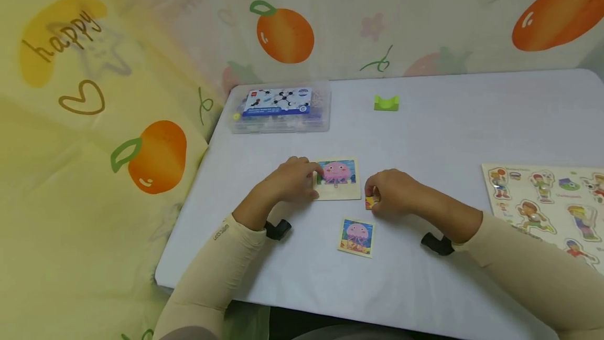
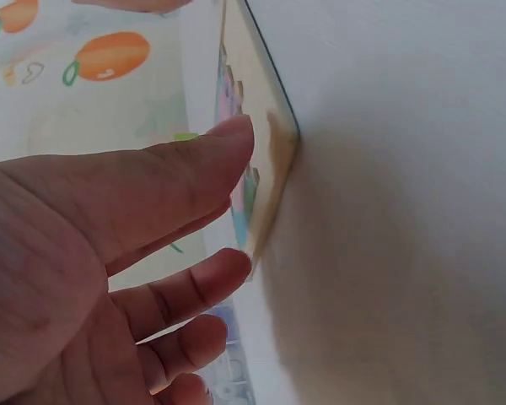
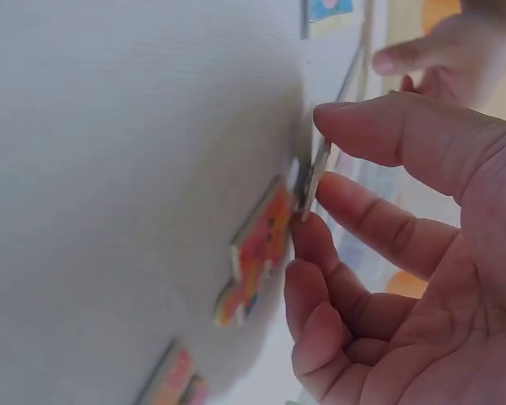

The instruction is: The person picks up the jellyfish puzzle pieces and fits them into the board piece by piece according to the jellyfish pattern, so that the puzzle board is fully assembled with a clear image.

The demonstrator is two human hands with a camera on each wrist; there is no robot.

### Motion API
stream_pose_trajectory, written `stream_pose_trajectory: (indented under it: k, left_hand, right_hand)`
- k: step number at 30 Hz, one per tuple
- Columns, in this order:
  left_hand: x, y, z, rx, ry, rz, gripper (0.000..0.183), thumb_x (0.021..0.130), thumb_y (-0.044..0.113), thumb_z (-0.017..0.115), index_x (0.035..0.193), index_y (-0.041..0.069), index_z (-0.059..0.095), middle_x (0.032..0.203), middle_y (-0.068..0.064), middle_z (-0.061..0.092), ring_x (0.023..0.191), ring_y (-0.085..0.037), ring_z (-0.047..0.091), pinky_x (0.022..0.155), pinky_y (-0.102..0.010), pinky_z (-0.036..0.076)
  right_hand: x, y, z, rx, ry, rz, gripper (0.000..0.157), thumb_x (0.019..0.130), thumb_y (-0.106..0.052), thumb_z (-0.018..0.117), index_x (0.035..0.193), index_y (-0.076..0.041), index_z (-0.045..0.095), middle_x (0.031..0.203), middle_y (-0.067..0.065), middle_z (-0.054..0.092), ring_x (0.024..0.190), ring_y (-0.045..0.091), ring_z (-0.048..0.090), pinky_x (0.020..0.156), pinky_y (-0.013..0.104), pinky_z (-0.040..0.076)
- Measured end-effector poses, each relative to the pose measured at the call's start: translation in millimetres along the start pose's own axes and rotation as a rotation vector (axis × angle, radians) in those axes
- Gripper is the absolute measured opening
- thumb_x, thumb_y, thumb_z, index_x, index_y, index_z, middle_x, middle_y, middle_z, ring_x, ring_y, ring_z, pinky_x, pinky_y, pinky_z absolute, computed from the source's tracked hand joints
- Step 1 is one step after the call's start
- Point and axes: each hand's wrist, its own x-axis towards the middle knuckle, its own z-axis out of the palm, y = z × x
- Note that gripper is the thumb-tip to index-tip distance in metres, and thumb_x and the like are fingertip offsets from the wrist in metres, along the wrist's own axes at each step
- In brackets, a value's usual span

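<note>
Background: pale fabric printed with oranges runs across the top and left of the frame, behind a white table (image 1: 424,135).
Puzzle board (image 1: 337,194): centre of the frame, lying flat between the two hands.
Filled portion: the upper part, where a pink jellyfish picture (image 1: 336,172) appears largely joined.
Unfilled portion: the bottom strip, showing bare pale wood with an uneven picture edge above it.
Picture card (image 1: 356,237): lower centre, showing the same jellyfish over an orange-yellow seabed; by comparison, the seabed row seems left to lay.
Right hand (image 1: 391,190): right of the board; thumb and fingertips pinch a thin puzzle piece (image 3: 320,164), seen nearly edge-on, its print not readable.
Loose pieces (image 3: 263,232): at least two, orange-toned, at centre and lower left of the right wrist view, awaiting placement.
Left hand (image 1: 297,177): at the board's left edge, fingers loosely spread and slightly bent; whether they press on it cannot be told.
Progress, as judged: past halfway, lower row outstanding.
</note>
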Motion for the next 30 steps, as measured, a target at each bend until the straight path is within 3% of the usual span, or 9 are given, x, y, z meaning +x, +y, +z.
stream_pose_trajectory:
  k: [5,9,15,22,30]
  left_hand:
    - [1.7,-3.2,4.4,-0.072,-0.008,0.015,0.05,0.088,0.028,0.082,0.134,0.019,0.064,0.115,-0.002,0.062,0.117,-0.023,0.051,0.105,-0.041,0.044]
    - [5.0,-2.7,5.8,-0.091,0.0,0.025,0.051,0.088,0.028,0.083,0.134,0.018,0.064,0.114,-0.001,0.061,0.117,-0.023,0.051,0.106,-0.04,0.043]
    - [10.4,0.2,5.0,-0.106,0.016,0.055,0.05,0.085,0.025,0.085,0.13,0.016,0.066,0.114,-0.004,0.063,0.114,-0.024,0.054,0.104,-0.04,0.044]
    - [14.2,0.8,5.1,-0.121,0.044,0.122,0.051,0.082,0.021,0.087,0.127,0.012,0.068,0.112,-0.006,0.065,0.11,-0.025,0.057,0.101,-0.039,0.046]
    - [15.6,-2.3,1.8,-0.138,0.025,0.129,0.051,0.083,0.023,0.086,0.129,0.011,0.067,0.113,-0.007,0.065,0.108,-0.023,0.058,0.101,-0.038,0.046]
  right_hand:
    - [3,-4,-2.3,0.068,0.06,-0.022,0.019,0.083,-0.017,0.081,0.1,-0.012,0.073,0.092,0.002,0.066,0.093,0.023,0.059,0.082,0.039,0.05]
    - [15,-14,0.7,0.081,0.137,-0.14,0.017,0.084,-0.016,0.08,0.1,-0.011,0.079,0.098,0.001,0.074,0.097,0.022,0.064,0.091,0.044,0.052]
    - [42,-29,8.2,0.076,0.153,-0.253,0.014,0.084,-0.013,0.077,0.098,-0.01,0.081,0.096,-0.002,0.076,0.095,0.02,0.065,0.095,0.043,0.051]
    - [56,-36,13.6,-0.003,0.179,-0.316,0.013,0.085,-0.011,0.08,0.098,-0.007,0.082,0.097,0.001,0.078,0.097,0.021,0.07,0.094,0.041,0.053]
    - [59,-42,15.0,-0.14,0.231,-0.372,0.007,0.086,-0.011,0.08,0.092,-0.01,0.083,0.092,0.002,0.074,0.095,0.022,0.065,0.095,0.04,0.051]
